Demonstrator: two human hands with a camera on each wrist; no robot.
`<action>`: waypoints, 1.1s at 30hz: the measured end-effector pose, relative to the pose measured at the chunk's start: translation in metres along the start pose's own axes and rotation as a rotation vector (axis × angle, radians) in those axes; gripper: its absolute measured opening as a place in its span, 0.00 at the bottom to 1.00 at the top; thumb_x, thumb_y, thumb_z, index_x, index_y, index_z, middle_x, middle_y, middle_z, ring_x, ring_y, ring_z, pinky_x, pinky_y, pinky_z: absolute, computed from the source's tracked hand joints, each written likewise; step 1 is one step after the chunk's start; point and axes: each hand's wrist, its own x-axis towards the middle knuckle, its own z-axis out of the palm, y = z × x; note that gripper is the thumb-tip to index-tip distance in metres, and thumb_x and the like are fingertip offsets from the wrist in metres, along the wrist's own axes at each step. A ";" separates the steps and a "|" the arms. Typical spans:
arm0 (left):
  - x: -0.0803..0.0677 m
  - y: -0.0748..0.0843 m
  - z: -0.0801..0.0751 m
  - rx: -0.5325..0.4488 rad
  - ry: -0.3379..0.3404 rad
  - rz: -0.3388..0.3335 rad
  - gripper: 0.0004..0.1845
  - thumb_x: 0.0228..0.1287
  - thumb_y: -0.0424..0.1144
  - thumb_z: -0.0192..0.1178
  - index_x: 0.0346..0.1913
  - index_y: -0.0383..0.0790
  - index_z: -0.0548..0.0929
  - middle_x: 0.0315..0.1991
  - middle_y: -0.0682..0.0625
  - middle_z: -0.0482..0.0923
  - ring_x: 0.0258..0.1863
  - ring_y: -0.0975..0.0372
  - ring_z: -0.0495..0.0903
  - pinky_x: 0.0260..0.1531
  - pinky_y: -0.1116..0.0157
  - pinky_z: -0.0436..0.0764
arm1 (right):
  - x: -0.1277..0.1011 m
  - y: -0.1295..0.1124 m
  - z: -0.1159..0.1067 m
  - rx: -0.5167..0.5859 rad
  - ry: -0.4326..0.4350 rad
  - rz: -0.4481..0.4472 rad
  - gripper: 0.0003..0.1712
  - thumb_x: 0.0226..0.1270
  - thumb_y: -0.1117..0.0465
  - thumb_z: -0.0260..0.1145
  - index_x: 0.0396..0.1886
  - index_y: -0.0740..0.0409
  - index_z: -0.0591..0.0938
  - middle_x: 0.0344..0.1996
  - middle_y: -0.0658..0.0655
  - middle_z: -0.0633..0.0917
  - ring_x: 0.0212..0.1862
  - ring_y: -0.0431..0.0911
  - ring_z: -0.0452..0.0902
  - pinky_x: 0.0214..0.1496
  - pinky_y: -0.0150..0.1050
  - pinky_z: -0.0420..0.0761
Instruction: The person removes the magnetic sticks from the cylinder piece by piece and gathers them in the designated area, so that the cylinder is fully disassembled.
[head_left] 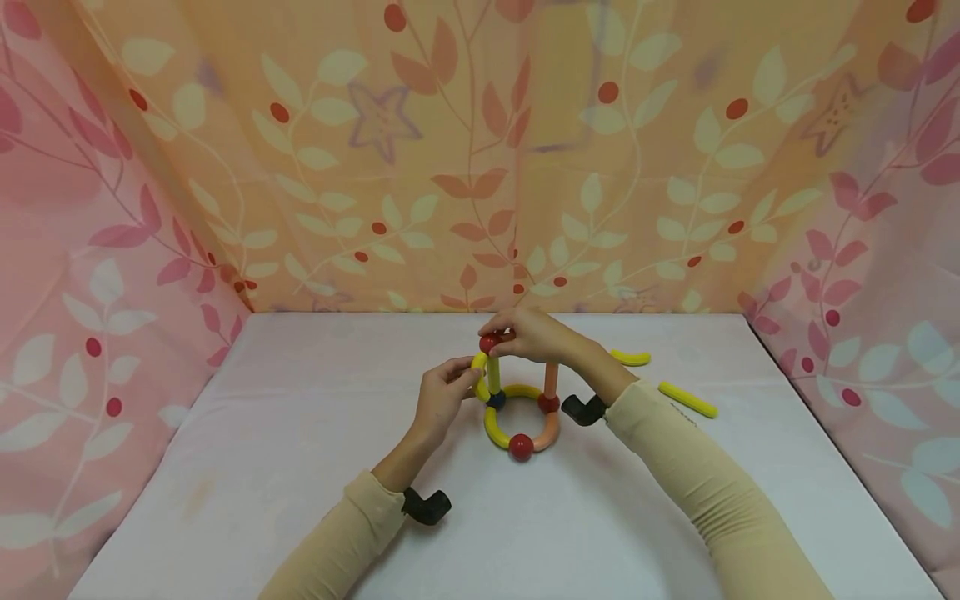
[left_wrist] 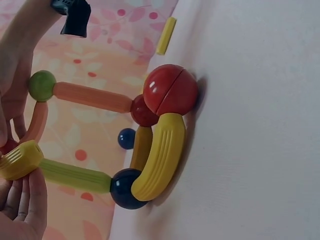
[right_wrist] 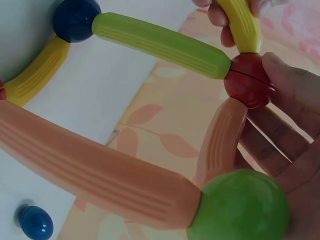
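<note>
A structure of colored rods and balls stands on the white table. Its base ring includes a front red ball (head_left: pixel 521 447), a dark blue ball (left_wrist: pixel 129 188) and a yellow curved rod (left_wrist: pixel 162 157). A light green straight rod (right_wrist: pixel 162 45) rises to an upper red ball (right_wrist: pixel 249 80), pinched by my right hand (head_left: pixel 536 335). My left hand (head_left: pixel 438 400) grips another yellow curved rod (right_wrist: pixel 242 25), its end touching that ball. An orange straight rod (left_wrist: pixel 92 96) reaches up to a green ball (right_wrist: pixel 240 207). An upper orange curved rod (right_wrist: pixel 222 140) runs between the green and red balls.
A short yellow curved rod (head_left: pixel 632 358) and a yellow straight rod (head_left: pixel 687 400) lie on the table to the right. A loose blue ball (right_wrist: pixel 36 222) sits beyond the structure. Patterned curtains (head_left: pixel 465 167) border the back and sides.
</note>
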 end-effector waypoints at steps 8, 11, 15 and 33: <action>0.000 0.002 0.000 -0.024 -0.009 -0.026 0.17 0.66 0.39 0.63 0.53 0.33 0.82 0.48 0.40 0.84 0.41 0.58 0.83 0.41 0.65 0.85 | -0.001 -0.005 -0.001 -0.031 0.001 -0.008 0.18 0.63 0.60 0.70 0.53 0.58 0.84 0.47 0.56 0.85 0.44 0.46 0.80 0.50 0.39 0.83; 0.000 0.005 0.000 -0.004 0.001 -0.027 0.16 0.65 0.38 0.63 0.52 0.32 0.83 0.45 0.40 0.84 0.37 0.62 0.83 0.39 0.66 0.86 | -0.002 -0.005 -0.001 -0.032 -0.001 -0.001 0.18 0.63 0.60 0.70 0.53 0.58 0.84 0.47 0.56 0.85 0.44 0.46 0.80 0.50 0.38 0.83; 0.000 0.008 0.000 0.023 0.004 -0.047 0.15 0.65 0.37 0.63 0.50 0.30 0.83 0.42 0.40 0.84 0.34 0.64 0.81 0.37 0.65 0.86 | -0.002 -0.004 -0.001 -0.037 -0.002 0.009 0.18 0.63 0.60 0.69 0.53 0.57 0.84 0.48 0.57 0.85 0.44 0.46 0.79 0.50 0.39 0.83; 0.005 0.005 -0.030 0.086 -0.014 -0.153 0.16 0.63 0.38 0.64 0.51 0.33 0.83 0.47 0.37 0.84 0.36 0.63 0.82 0.41 0.62 0.86 | -0.002 -0.007 -0.001 -0.047 -0.015 0.017 0.20 0.64 0.60 0.69 0.55 0.57 0.83 0.51 0.57 0.84 0.47 0.47 0.80 0.53 0.40 0.83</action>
